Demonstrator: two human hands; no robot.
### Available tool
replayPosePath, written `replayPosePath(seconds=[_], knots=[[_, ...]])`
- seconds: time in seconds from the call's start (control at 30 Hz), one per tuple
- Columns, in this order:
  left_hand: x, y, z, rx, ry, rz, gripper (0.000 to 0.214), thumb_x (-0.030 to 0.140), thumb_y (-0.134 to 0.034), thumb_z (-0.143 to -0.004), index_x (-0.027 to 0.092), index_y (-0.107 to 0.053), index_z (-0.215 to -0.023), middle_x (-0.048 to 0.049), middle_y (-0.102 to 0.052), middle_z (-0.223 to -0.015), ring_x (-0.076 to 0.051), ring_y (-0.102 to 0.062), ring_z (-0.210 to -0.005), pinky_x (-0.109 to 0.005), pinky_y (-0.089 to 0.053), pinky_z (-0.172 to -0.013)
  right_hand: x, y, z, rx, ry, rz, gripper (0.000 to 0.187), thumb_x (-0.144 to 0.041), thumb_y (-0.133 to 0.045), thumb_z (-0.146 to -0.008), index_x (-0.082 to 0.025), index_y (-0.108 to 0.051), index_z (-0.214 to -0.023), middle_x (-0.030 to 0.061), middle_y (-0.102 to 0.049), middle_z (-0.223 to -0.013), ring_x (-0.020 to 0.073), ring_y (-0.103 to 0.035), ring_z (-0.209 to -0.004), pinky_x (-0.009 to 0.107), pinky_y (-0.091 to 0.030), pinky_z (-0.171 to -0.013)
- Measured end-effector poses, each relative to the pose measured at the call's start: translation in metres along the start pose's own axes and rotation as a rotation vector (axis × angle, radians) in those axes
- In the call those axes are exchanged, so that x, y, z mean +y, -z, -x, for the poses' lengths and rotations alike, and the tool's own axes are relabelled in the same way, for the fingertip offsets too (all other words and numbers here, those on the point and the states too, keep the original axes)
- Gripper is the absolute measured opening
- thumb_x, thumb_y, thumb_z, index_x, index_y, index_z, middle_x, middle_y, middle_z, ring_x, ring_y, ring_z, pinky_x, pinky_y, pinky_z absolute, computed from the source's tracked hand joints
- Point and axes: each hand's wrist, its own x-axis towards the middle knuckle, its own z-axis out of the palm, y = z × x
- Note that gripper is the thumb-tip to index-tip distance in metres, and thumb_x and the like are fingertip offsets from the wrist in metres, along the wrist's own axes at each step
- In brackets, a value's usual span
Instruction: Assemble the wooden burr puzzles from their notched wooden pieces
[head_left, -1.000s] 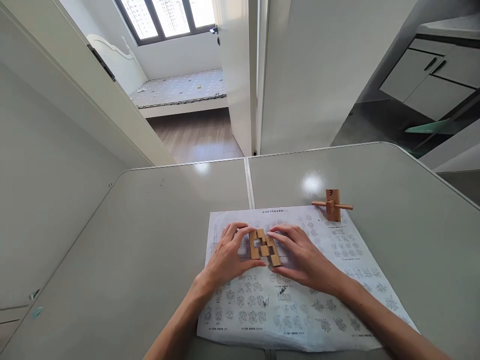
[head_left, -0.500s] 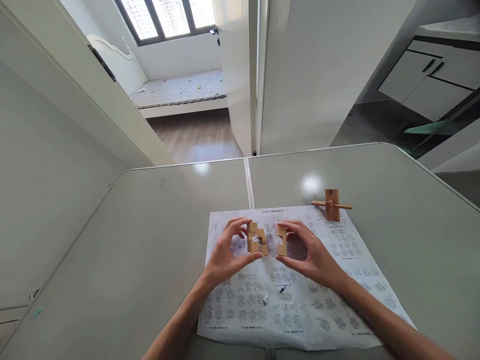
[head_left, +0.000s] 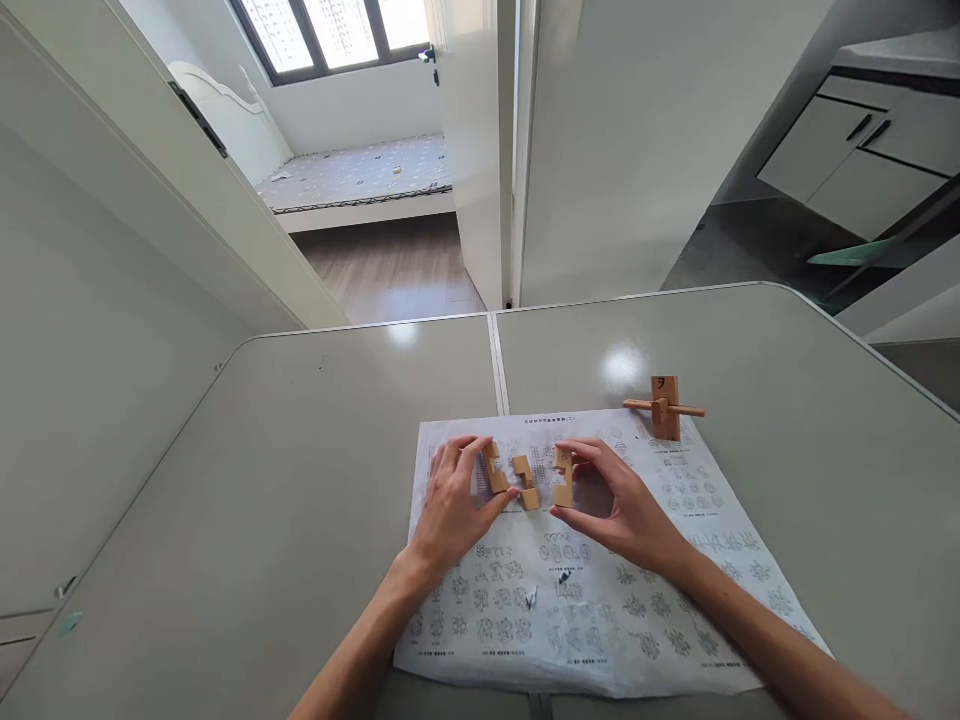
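Observation:
Three notched wooden puzzle pieces lie apart on a printed instruction sheet (head_left: 600, 610). My left hand (head_left: 450, 505) pinches the left piece (head_left: 492, 467) between thumb and fingers. The middle piece (head_left: 526, 482) rests on the sheet just right of my left thumb, and I cannot tell if it is touched. My right hand (head_left: 622, 505) pinches the right piece (head_left: 564, 476), holding it upright.
A small assembled wooden puzzle (head_left: 664, 407) with a cross rod stands at the sheet's far right corner. The sheet lies on a grey table (head_left: 262, 500) with a seam down its middle. Beyond are a doorway, a bed and cabinets.
The joined block has come apart: first the right piece was pulled off to the right, then the left cluster split into two pieces. Both hands moved slightly apart.

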Motion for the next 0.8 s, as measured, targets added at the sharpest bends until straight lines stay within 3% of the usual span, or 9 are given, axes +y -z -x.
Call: replayPosePath(seconds=[0.17, 0.3, 0.37, 0.53, 0.67, 0.8], knots=[[0.012, 0.006, 0.001, -0.092, -0.128, -0.026, 0.085, 0.021, -0.081, -0.076, 0.027, -0.042, -0.151, -0.0135, -0.042, -0.156, -0.036, -0.040, -0.146, -0.055, -0.040, -0.120, 0.001, -0.001, 0.001, 0.012, -0.001, -0.019, 0.059, -0.035, -0.078, -0.090, -0.031, -0.053, -0.143, 0.0115, -0.057, -0.139, 0.0293, -0.065, -0.110, 0.048, -0.060, -0.097], [0.017, 0.000, 0.002, -0.063, -0.199, -0.066, 0.096, 0.044, -0.090, -0.072, 0.023, -0.041, -0.151, -0.0176, -0.044, -0.156, -0.043, -0.034, -0.150, -0.062, -0.031, -0.123, 0.001, -0.002, 0.001, 0.025, -0.014, -0.033, 0.059, -0.035, -0.079, -0.089, -0.030, -0.054, -0.142, 0.0110, -0.058, -0.139, 0.0288, -0.066, -0.109, 0.047, -0.060, -0.098], [0.018, -0.005, 0.003, -0.041, -0.185, -0.081, 0.090, 0.048, -0.092, -0.073, 0.024, -0.046, -0.146, -0.0177, -0.046, -0.154, -0.043, -0.035, -0.150, -0.063, -0.033, -0.122, 0.002, -0.002, 0.001, 0.034, -0.020, -0.039, 0.058, -0.035, -0.079, -0.089, -0.031, -0.054, -0.142, 0.0106, -0.058, -0.139, 0.0286, -0.066, -0.110, 0.047, -0.060, -0.098], [0.019, -0.010, 0.003, -0.048, -0.244, 0.061, 0.064, 0.029, -0.086, -0.082, 0.026, -0.052, -0.136, -0.0137, -0.053, -0.151, -0.037, -0.041, -0.149, -0.058, -0.040, -0.120, 0.000, -0.002, 0.000, 0.044, -0.065, -0.085, 0.057, -0.038, -0.081, -0.088, -0.032, -0.056, -0.139, 0.0092, -0.061, -0.137, 0.0291, -0.066, -0.114, 0.047, -0.059, -0.101], [0.020, -0.007, 0.007, -0.094, -0.271, 0.272, 0.062, 0.023, -0.077, -0.089, 0.027, -0.046, -0.142, -0.0106, -0.061, -0.146, -0.029, -0.055, -0.140, -0.049, -0.050, -0.114, -0.001, -0.001, 0.001, 0.031, -0.117, -0.245, 0.057, -0.041, -0.081, -0.089, -0.033, -0.053, -0.138, 0.0093, -0.062, -0.138, 0.0269, -0.068, -0.111, 0.048, -0.057, -0.104], [0.021, -0.006, 0.010, -0.153, -0.269, 0.273, 0.070, 0.021, -0.076, -0.088, 0.028, -0.043, -0.149, -0.0103, -0.062, -0.144, -0.028, -0.059, -0.133, -0.046, -0.055, -0.109, 0.001, 0.000, 0.002, 0.036, -0.176, -0.342, 0.056, -0.044, -0.084, -0.087, -0.032, -0.053, -0.132, 0.0094, -0.064, -0.132, 0.0256, -0.069, -0.105, 0.043, -0.059, -0.097]])
